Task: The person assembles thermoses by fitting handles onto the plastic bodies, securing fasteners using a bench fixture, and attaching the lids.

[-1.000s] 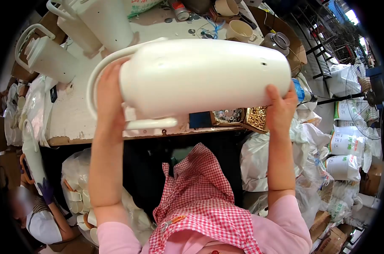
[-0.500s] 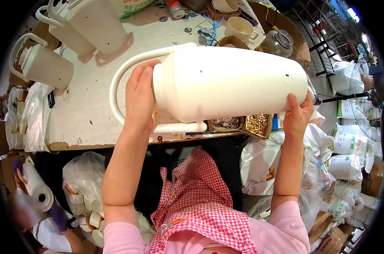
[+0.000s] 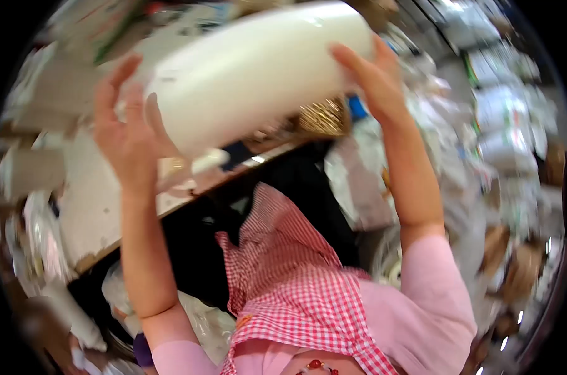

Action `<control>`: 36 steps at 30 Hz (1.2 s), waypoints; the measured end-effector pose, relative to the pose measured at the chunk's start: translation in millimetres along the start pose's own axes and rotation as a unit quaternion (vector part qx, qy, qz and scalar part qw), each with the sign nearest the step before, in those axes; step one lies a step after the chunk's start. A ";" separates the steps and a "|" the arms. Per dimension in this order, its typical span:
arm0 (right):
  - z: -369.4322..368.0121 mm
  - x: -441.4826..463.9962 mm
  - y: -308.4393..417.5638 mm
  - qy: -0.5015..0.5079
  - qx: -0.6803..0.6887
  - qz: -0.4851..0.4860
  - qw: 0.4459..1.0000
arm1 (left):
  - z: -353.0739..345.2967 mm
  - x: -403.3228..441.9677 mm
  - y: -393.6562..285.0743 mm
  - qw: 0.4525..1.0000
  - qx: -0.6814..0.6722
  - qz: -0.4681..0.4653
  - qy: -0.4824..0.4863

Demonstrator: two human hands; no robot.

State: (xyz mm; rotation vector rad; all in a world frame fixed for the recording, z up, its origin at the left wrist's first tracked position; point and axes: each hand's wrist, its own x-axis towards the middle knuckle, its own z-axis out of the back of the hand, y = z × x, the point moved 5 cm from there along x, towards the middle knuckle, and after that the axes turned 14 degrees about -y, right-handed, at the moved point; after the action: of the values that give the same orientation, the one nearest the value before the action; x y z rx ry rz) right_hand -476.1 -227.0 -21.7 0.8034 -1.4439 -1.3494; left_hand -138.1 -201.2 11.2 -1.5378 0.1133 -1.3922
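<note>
A large white jug body [image 3: 258, 72], blurred by motion, is held tilted above the table's front edge, its right end higher. Around that right end my right hand [image 3: 377, 78] is closed, thumb across the near side. My left hand [image 3: 130, 122] is beside the jug's left end with its fingers spread; its thumb overlaps the white surface. Part of the white handle [image 3: 208, 161] shows below the body. Whether my left palm touches the jug is hidden.
Below the jug's right half is a box of brass-coloured small parts [image 3: 323, 117]. White plastic bags [image 3: 358, 178] hang right of my lap. Blurred pale jugs [image 3: 36, 175] stand at the left of the table [image 3: 86, 206]. Wrapped white containers [image 3: 505, 112] line the right side.
The jug has moved up and left in view and tilted. My left hand's fingers have spread at its neck end, while my right hand keeps hold. The whole view has turned.
</note>
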 end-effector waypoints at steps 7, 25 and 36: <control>181.2 -43.5 -56.8 -0.111 -0.017 -0.052 0.992 | -41.3 -8.6 -15.1 0.987 0.106 0.017 0.119; 227.7 -155.9 -119.7 -0.198 -0.216 0.062 0.954 | -39.6 -8.4 4.7 0.982 0.049 0.093 0.157; 165.6 -135.2 -30.3 -0.162 -0.071 0.188 0.966 | -37.1 -3.9 -2.4 0.988 0.077 0.023 0.129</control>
State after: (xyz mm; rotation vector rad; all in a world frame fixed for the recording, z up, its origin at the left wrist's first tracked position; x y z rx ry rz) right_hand -593.1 -50.9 -66.0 0.2019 -1.6297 -1.3062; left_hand -169.7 -219.5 3.5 -1.2179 0.1942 -1.5206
